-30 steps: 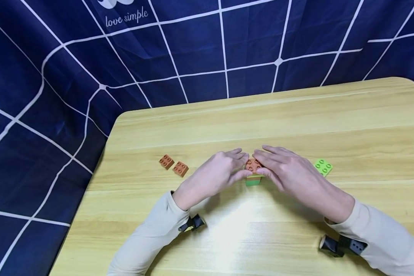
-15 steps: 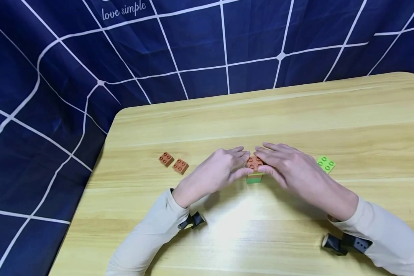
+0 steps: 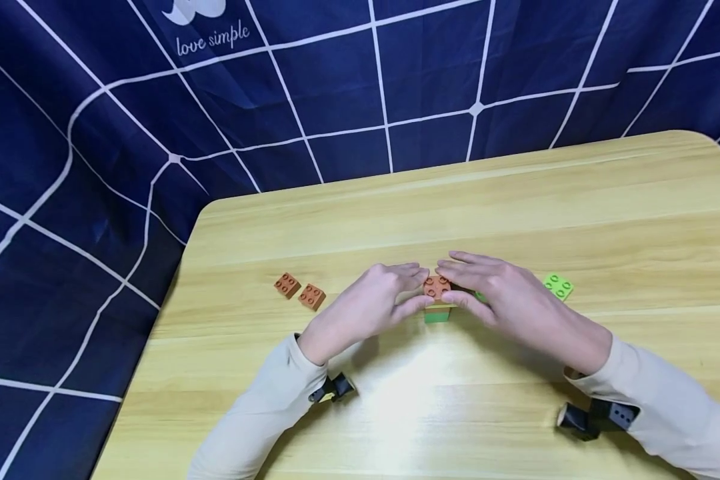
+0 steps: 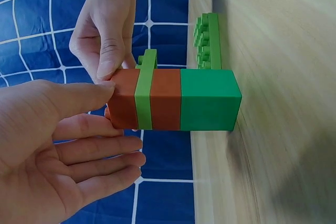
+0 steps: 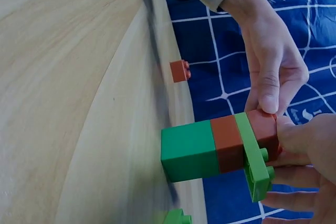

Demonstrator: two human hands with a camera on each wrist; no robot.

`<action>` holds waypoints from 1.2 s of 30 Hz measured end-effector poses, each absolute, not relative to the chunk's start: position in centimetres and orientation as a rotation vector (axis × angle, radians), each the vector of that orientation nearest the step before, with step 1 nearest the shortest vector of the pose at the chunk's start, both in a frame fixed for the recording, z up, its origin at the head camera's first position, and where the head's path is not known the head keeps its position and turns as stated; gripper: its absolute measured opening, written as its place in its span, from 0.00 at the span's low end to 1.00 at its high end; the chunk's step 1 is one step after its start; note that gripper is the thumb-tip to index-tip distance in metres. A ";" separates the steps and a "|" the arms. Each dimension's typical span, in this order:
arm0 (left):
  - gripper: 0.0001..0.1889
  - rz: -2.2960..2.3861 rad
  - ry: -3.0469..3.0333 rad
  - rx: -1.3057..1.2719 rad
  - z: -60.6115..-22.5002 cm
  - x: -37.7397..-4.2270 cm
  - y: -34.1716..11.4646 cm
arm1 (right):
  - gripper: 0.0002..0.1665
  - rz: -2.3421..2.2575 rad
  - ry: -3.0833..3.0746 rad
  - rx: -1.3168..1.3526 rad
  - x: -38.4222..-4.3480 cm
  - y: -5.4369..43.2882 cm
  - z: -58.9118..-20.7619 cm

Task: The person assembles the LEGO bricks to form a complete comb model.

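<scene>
A small stack of toy building bricks stands on the table between both hands. At its bottom is a tall green block (image 4: 210, 99), then an orange-brown brick (image 4: 166, 99). A thin light green plate (image 5: 253, 158) comes above that and juts out on the right hand's side. Topmost sits another orange-brown brick (image 3: 437, 288), its studs facing up. My left hand (image 3: 375, 300) pinches this top brick between thumb and index finger from the left, other fingers extended. From the right, my right hand (image 3: 519, 307) pinches the same brick with thumb and fingertips.
Two loose orange-brown bricks, one (image 3: 287, 285) beside the other (image 3: 312, 297), lie left of the hands. A light green studded plate (image 3: 558, 287) lies behind the right hand. Behind the wooden table (image 3: 360, 220) hangs a dark blue gridded cloth (image 3: 336, 87).
Both hands stay at the top brick. A bit of green now shows between the right thumb and fingers. The head view has shifted slightly.
</scene>
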State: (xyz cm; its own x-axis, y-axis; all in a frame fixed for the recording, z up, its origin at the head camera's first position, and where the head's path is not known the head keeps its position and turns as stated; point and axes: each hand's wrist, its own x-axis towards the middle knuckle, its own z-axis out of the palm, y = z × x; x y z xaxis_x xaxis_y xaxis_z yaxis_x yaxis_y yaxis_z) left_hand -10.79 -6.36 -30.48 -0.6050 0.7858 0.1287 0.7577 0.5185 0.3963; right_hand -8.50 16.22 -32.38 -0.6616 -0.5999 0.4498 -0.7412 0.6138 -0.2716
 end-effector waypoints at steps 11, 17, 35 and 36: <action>0.18 0.631 2.702 1.376 -30.6 -10.7 -6.3 | 0.18 0.639 -2.670 0.941 -8.6 19.8 -32.8; 0.18 0.634 2.711 1.396 -30.6 -10.7 -6.3 | 0.20 0.573 -2.670 0.886 -9.0 22.1 -33.5; 0.19 0.608 2.729 1.385 -30.6 -10.6 -6.2 | 0.26 0.486 -2.695 0.872 -9.0 26.0 -34.9; 0.19 0.606 2.730 1.384 -30.6 -10.6 -6.2 | 0.28 0.484 -2.710 0.873 -8.9 26.2 -35.0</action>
State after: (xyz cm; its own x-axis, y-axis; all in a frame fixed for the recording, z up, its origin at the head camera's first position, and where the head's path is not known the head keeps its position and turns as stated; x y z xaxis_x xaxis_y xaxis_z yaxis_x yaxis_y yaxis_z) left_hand -10.58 -6.21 -30.64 -0.6065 0.7801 0.1535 0.7718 0.5314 0.3492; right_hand -8.92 26.19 -34.97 -0.7882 -0.5165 0.3346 -0.6004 0.7649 -0.2335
